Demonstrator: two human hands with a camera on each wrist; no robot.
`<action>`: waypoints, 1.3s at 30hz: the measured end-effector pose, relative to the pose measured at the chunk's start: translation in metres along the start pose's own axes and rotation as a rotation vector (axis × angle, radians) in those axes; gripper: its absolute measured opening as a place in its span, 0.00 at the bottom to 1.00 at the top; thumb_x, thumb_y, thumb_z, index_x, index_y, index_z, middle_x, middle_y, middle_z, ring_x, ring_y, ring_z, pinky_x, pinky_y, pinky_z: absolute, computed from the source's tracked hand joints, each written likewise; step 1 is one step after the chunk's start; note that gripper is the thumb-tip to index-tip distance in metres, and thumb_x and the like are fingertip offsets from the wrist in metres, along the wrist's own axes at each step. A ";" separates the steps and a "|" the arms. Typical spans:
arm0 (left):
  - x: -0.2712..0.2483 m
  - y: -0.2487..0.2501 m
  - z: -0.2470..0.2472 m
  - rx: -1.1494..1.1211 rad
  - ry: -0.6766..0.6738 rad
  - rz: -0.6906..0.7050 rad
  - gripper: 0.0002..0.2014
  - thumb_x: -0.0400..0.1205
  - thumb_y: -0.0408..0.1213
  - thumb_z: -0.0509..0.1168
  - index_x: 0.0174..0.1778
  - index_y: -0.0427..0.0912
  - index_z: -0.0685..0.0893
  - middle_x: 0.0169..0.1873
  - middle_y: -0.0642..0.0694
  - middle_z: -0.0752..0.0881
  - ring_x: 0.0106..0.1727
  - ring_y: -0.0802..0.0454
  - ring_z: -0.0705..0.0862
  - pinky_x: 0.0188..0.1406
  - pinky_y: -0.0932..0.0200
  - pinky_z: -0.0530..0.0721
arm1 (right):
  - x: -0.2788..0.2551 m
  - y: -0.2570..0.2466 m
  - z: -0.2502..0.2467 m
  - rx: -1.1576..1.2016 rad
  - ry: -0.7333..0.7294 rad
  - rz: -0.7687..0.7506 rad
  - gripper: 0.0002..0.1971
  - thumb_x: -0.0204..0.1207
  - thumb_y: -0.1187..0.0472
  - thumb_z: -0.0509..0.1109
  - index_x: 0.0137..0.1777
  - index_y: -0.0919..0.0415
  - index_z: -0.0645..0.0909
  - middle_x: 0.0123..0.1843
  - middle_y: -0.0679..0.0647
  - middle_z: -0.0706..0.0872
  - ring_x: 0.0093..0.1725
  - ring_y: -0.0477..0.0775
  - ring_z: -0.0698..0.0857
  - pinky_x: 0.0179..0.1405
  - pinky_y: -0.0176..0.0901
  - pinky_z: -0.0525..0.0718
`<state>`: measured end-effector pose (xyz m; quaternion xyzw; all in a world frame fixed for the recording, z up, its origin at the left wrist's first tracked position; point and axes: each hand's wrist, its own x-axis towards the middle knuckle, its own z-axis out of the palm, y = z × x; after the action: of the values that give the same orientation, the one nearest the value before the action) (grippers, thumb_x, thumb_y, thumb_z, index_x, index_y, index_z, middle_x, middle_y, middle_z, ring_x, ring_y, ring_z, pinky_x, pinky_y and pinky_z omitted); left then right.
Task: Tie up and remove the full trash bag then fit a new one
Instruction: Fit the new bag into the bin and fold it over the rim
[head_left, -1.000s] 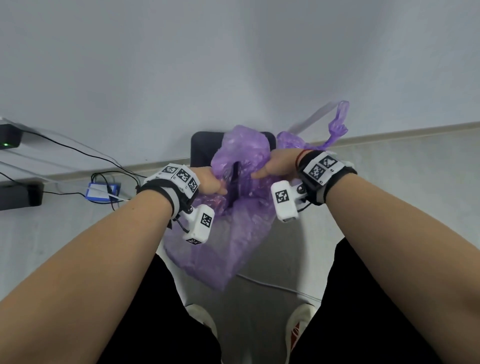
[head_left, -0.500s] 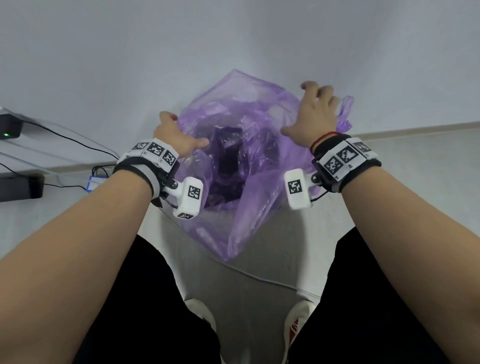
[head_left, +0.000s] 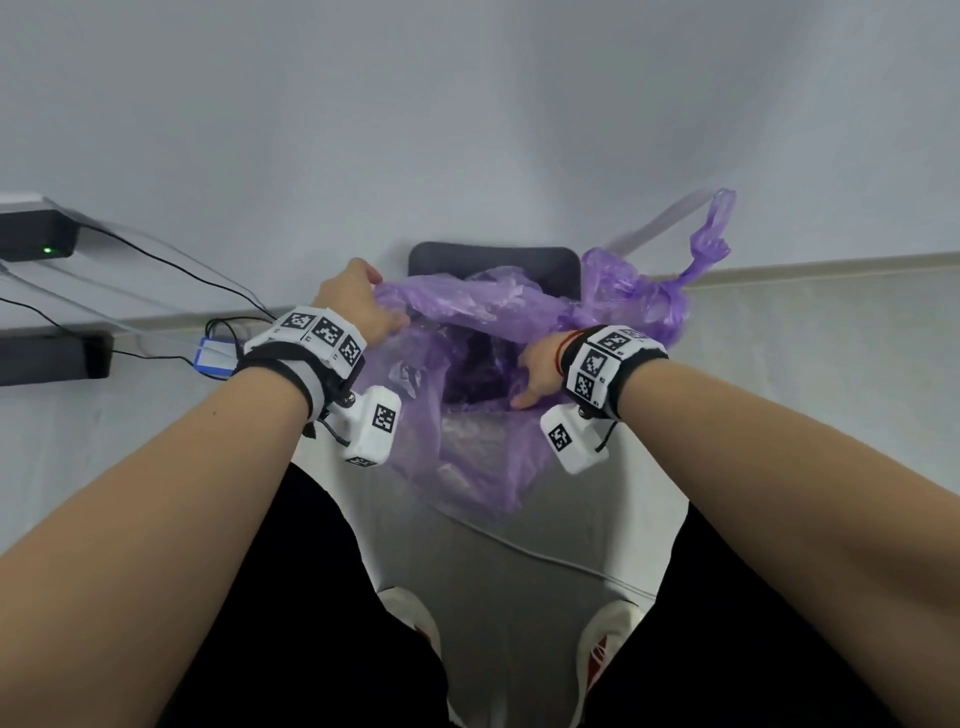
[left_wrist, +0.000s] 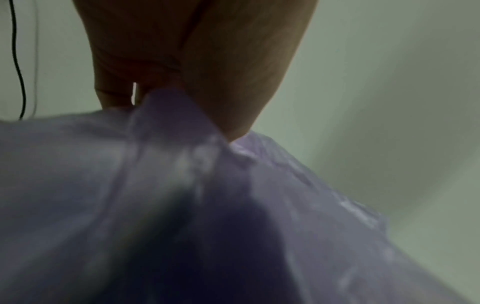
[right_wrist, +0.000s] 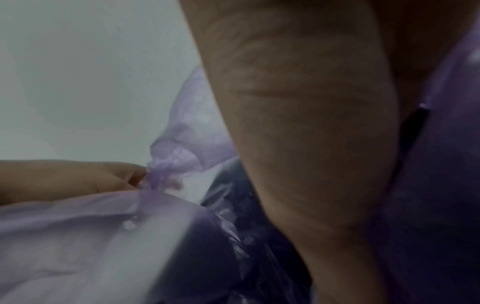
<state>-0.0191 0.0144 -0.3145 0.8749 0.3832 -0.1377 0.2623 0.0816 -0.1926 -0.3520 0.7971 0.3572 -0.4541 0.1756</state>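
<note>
The purple bag (head_left: 483, 374) hangs open over the dark bin (head_left: 493, 260) by the far wall. The left hand (head_left: 358, 304) pinches the bag's left rim in its fingers; the right hand (head_left: 540, 371) grips the right rim, fingers curled inside.

A pale grey floor (head_left: 519, 623) runs to a light skirting strip along the white wall. On it stand a dark bin (head_left: 493, 262) against the wall and the person's two white shoes with red trim (head_left: 608, 644), while a thin grey cable (head_left: 545, 558) trails across between them. To the left, a small blue-and-white device (head_left: 214, 356) lies among black cables near the wall.
</note>
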 end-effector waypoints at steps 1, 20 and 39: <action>0.000 -0.003 0.001 -0.004 0.010 0.000 0.29 0.73 0.43 0.77 0.69 0.44 0.76 0.62 0.38 0.85 0.50 0.41 0.83 0.47 0.56 0.78 | 0.002 -0.002 -0.002 -0.013 0.010 -0.008 0.37 0.70 0.33 0.73 0.72 0.59 0.80 0.69 0.56 0.85 0.67 0.61 0.83 0.65 0.49 0.80; -0.003 -0.012 0.007 -0.195 0.111 0.116 0.38 0.68 0.50 0.80 0.68 0.46 0.66 0.51 0.43 0.80 0.45 0.45 0.81 0.45 0.54 0.75 | 0.076 -0.011 0.002 0.296 -0.084 -0.044 0.18 0.76 0.51 0.72 0.59 0.63 0.87 0.54 0.56 0.88 0.49 0.57 0.82 0.63 0.53 0.81; 0.006 -0.029 0.009 0.011 -0.065 0.042 0.31 0.75 0.25 0.66 0.73 0.50 0.69 0.31 0.44 0.81 0.37 0.40 0.82 0.37 0.52 0.81 | -0.051 0.032 -0.011 0.093 -0.148 0.019 0.18 0.74 0.45 0.75 0.52 0.59 0.89 0.45 0.52 0.89 0.41 0.52 0.85 0.42 0.44 0.84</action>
<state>-0.0368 0.0291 -0.3351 0.8792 0.3552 -0.1626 0.2726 0.0944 -0.2285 -0.3045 0.7720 0.3144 -0.5261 0.1687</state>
